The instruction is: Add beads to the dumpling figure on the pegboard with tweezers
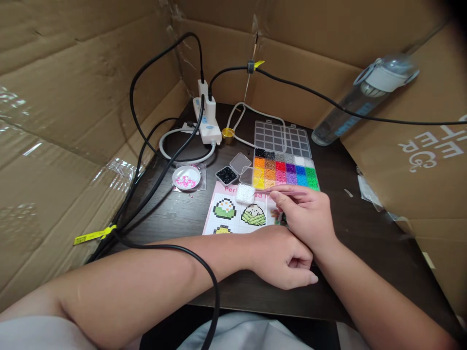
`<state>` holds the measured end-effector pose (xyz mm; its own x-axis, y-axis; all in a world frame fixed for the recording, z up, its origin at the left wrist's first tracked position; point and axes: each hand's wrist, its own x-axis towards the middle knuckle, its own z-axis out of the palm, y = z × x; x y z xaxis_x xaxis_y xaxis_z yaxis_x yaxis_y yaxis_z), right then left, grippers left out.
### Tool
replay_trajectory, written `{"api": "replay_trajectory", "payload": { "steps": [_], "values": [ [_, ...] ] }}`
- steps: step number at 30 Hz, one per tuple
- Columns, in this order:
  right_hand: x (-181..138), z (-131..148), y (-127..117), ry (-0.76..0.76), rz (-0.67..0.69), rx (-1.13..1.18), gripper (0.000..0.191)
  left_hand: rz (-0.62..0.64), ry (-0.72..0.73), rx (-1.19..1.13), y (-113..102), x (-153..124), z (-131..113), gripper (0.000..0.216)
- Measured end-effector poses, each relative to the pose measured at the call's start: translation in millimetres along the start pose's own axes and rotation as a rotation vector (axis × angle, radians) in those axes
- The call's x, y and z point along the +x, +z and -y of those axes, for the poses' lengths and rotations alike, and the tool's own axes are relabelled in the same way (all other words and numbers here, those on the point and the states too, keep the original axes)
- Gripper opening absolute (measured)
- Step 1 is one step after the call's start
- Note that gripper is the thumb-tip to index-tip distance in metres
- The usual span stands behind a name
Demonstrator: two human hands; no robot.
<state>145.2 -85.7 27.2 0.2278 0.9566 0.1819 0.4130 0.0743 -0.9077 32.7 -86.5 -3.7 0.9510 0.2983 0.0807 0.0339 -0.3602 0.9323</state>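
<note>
My right hand (304,214) pinches thin tweezers (286,193) whose tips reach a small box of white beads (245,193). It hovers over a pattern sheet (237,211) printed with pixel pictures. My left hand (282,257) rests on the dark table in a loose fist, close under the right wrist, with nothing visible in it. Just beyond the tweezers lies a bead organiser (285,175) with many coloured compartments, its clear lid (281,138) folded back.
A small box of black beads (226,175) and a white dish with pink beads (186,178) sit left of the organiser. A power strip (206,121) with black cables, a gold cap (228,135) and a water bottle (359,99) stand at the back. Cardboard walls surround the table.
</note>
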Motion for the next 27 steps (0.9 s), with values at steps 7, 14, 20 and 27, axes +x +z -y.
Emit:
{"api": "replay_trajectory", "payload": {
  "steps": [7, 14, 20, 27],
  "values": [
    [2.1, 2.0, -48.4, -0.015, -0.227, -0.015, 0.007, 0.014, 0.052, 0.028, -3.7, 0.5, -1.2, 0.028],
    [-9.7, -53.5, -88.9, 0.087, -0.137, 0.138, 0.008, -0.034, 0.106, 0.001, -3.8, 1.9, -1.3, 0.028],
    [-9.8, -66.4, -82.7, 0.124, -0.055, 0.132, 0.007, -0.056, 0.133, 0.007, -4.7, 2.5, -2.7, 0.028],
    [-5.6, -64.0, -82.7, 0.147, 0.0, 0.072, 0.008, -0.059, 0.145, -0.013, -5.6, 3.3, -3.3, 0.026]
  ]
}}
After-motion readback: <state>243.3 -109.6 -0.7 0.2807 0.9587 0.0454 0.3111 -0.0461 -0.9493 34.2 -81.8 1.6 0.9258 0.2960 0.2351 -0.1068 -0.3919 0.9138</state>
